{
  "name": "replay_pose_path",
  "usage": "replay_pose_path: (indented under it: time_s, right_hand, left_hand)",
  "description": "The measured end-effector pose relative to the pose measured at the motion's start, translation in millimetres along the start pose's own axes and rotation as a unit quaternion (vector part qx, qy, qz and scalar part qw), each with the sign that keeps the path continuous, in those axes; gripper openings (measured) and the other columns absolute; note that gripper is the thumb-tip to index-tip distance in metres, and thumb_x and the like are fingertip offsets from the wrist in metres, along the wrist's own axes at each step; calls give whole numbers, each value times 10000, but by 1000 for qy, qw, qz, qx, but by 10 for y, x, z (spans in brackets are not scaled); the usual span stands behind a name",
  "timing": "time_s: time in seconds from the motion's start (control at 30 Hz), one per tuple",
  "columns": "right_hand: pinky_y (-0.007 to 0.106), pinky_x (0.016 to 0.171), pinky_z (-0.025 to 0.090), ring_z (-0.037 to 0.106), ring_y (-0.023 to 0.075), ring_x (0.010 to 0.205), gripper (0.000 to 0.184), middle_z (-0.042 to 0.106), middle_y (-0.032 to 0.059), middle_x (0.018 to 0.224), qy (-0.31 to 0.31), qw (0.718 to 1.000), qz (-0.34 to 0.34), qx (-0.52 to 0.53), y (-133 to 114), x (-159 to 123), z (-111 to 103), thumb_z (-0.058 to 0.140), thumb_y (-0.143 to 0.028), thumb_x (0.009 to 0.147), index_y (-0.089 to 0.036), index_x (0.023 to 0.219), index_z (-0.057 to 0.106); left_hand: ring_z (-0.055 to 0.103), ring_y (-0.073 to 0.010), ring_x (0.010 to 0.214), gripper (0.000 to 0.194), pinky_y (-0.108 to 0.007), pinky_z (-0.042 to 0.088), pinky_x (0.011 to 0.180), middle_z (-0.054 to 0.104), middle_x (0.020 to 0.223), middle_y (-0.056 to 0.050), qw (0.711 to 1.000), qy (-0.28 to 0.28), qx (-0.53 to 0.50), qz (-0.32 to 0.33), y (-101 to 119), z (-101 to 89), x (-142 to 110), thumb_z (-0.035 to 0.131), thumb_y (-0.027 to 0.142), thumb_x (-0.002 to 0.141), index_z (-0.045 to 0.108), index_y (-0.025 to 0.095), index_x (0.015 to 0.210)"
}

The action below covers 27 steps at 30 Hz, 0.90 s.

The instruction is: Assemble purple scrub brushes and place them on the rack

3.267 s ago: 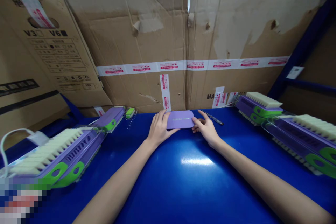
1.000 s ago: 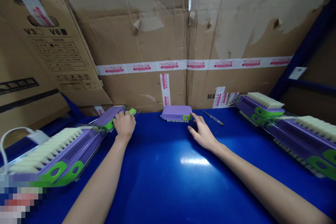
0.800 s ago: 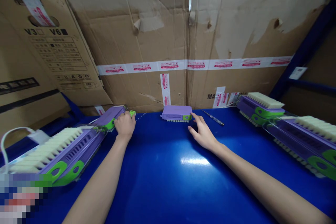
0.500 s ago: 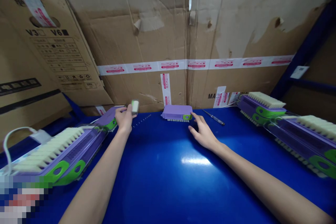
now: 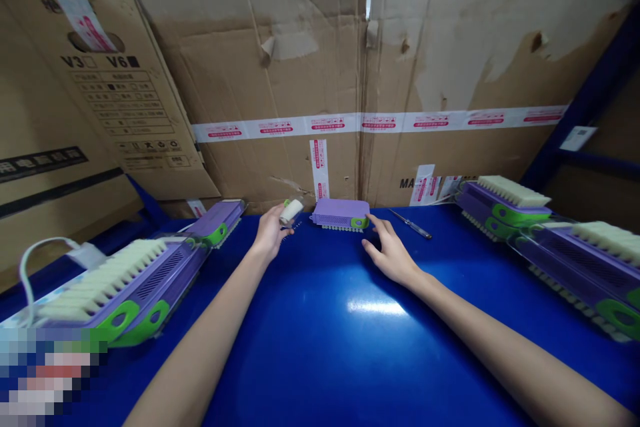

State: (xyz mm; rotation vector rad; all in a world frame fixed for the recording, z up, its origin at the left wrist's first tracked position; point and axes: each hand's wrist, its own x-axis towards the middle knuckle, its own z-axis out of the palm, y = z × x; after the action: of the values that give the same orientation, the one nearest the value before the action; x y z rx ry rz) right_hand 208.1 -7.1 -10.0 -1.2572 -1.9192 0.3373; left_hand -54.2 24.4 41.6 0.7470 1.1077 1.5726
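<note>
My left hand [image 5: 271, 232] is closed on a small white-and-green block [image 5: 291, 212], held just above the blue table. A thin, clear, beaded-looking strip hangs by it, too blurred to make out. To its right, near the cardboard, lies a purple brush-like block [image 5: 340, 211] with a green corner and a pale ridged underside. My right hand [image 5: 393, 253] has its fingers apart, the index fingertip at that block's green corner. It grips nothing. Right of this hand lies a slim screwdriver-like tool [image 5: 411, 223] with a clear handle.
Larger purple-and-green blocks with cream ridged pads stand at the left [image 5: 135, 280] and at the right [image 5: 585, 273]. A white cable [image 5: 30, 273] curves over the left ones. Taped cardboard [image 5: 280, 80] walls the back of the blue table [image 5: 310, 347].
The purple block was first under both hands, then left lying with its ridged side down. My left hand went left, picked up the small white-and-green block and carried it rightward. The right hand stays put.
</note>
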Motion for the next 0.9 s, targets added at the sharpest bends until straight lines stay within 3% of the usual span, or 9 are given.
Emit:
replay_pose_path:
  time_s: [0.13,0.27,0.5,0.57,0.63,0.7,0.77,0.9]
  right_hand:
    - [493,990,396,520,277,1137,573,448,136,1264,-3,1000,1,0,-17,0,-11,470,-302,852,-236,1394,297]
    - [490,994,391,514,279,1145,570,443,148,1270,-13,1000,7,-3,-41,-1,-23,462,-293,853,-210,1394,300]
    - [492,990,392,518,274,1136,572,444,138,1268,-6,1000,4,0,-18,-4,-7,463,-299,854,-224,1395,296]
    - [493,987,394,523,272,1128,573,452,129,1257,-1,1000,-2,2,-11,-4,-3,469,-300,853,-244,1395,292]
    - [489,984,397,522,273,1127,573,455,126,1250,-1,1000,-3,1,-9,-4,-2,470,-303,854,-245,1395,292]
    - [489,986,396,519,275,1129,571,452,130,1251,-4,1000,0,0,-10,-4,-4,467,-305,855,-236,1395,292]
    - [492,992,391,518,275,1131,572,450,130,1252,-5,1000,-2,2,-13,-4,-7,466,-303,856,-237,1396,289]
    - [499,991,389,521,273,1125,575,452,121,1249,-3,1000,-6,7,-20,-5,-14,472,-302,857,-263,1399,284]
  left_hand:
    - [502,-110,488,132,-211,376,419,573,672,-41,999,-7,-32,-31,-12,76,-58,449,212,756,546,140,810]
    - [498,-104,492,152,-205,360,411,580,714,-41,999,-13,-29,-20,5,79,-92,446,228,742,536,145,832]
    - [518,-123,526,291,-228,396,455,583,778,-28,993,30,84,75,-168,79,-71,499,216,769,532,193,1058]
    - [556,-150,632,302,-251,446,547,587,837,-47,985,47,124,109,-211,35,-48,522,192,772,555,204,1072]
    - [578,-197,836,275,-303,478,741,576,952,-76,960,58,217,169,-229,-29,-23,513,180,787,593,208,1049]
    - [536,-242,1022,256,-367,411,935,546,1028,-95,917,62,323,225,-229,-96,2,490,173,800,626,204,1015]
    - [494,-274,1105,251,-419,328,1026,533,1024,-100,889,63,381,248,-220,-151,25,481,168,798,643,198,988]
    - [468,-292,1146,209,-450,299,1050,550,978,-90,906,74,351,224,-208,-195,62,525,146,751,649,205,909]
